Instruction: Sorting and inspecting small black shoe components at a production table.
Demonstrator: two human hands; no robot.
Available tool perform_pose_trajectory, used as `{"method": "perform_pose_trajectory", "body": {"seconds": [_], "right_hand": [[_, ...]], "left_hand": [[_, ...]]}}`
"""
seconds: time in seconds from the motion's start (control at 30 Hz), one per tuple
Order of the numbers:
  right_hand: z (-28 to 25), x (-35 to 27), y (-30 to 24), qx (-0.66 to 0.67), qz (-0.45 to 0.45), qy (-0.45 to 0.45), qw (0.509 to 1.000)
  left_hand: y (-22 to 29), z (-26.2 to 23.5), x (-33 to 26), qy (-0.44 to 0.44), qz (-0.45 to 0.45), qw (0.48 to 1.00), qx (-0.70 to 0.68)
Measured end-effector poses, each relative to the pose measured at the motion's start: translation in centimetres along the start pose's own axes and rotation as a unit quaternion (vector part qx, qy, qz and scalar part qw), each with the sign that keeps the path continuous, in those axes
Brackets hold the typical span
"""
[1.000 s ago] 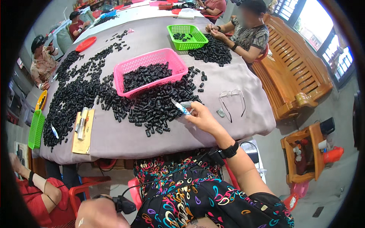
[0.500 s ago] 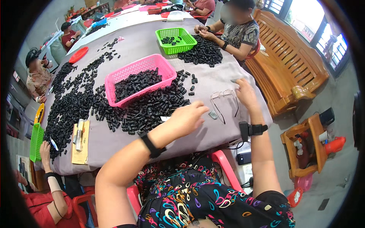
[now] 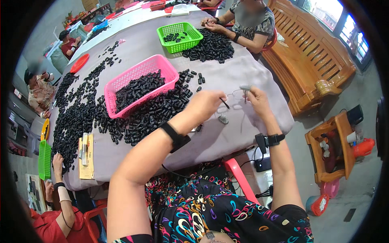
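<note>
A pair of thin wire-framed eyeglasses (image 3: 235,94) is held up over the cloth between my two hands. My left hand (image 3: 206,106) is closed on one side of the frame, and a dark temple tip sticks out by its fingers. At the other side my right hand (image 3: 258,101) pinches the glasses, with a second temple hanging down beside its fingers. Something small and grey shows at the right fingertips; I cannot make out what it is. On the cloth below the glasses lies a small grey lump (image 3: 223,118).
Left of my hands stands a pink basket (image 3: 111,91) of short black cylindrical pieces, with many more heaped around it (image 3: 75,133). Farther off is a green basket (image 3: 172,47) near a co-worker. A tan packet (image 3: 86,170) bears a clear tube (image 3: 84,152). Other people sit around the table.
The glasses have come up off the cloth and are now in both hands. My left hand has moved to them and closed; the right hand has closed on the other side.
</note>
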State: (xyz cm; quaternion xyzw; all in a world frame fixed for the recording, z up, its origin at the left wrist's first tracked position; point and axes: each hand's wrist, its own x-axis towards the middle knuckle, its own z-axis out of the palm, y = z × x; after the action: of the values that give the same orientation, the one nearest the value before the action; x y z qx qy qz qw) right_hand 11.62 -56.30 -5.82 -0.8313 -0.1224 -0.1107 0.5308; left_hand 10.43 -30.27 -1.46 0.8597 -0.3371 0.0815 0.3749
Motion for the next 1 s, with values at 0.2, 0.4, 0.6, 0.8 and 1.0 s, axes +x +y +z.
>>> {"method": "perform_pose_trajectory", "body": {"seconds": [0.2,0.4,0.6,0.8,1.0], "right_hand": [[2.5,-4.5,-14.4,0.199,-0.122,0.031,0.972],[6.1,-9.5,-25.3,0.324,-0.231,0.12,0.91],[6.6,-11.0,-29.1,0.416,-0.199,-0.098,0.882],[-0.5,-12.9,-30.2,0.402,-0.138,-0.317,0.848],[0.9,-11.6,-34.9,0.372,-0.07,-0.5,0.779]], "left_hand": [[8.5,-11.1,-8.1,0.158,-0.028,0.956,-0.245],[14.9,-16.6,-14.8,0.263,0.215,0.931,-0.135],[19.0,-18.4,-19.9,0.361,0.202,0.898,-0.151],[19.5,-20.1,-23.0,0.396,0.261,0.873,-0.11],[18.7,-19.6,-22.4,0.459,0.304,0.828,-0.104]]}}
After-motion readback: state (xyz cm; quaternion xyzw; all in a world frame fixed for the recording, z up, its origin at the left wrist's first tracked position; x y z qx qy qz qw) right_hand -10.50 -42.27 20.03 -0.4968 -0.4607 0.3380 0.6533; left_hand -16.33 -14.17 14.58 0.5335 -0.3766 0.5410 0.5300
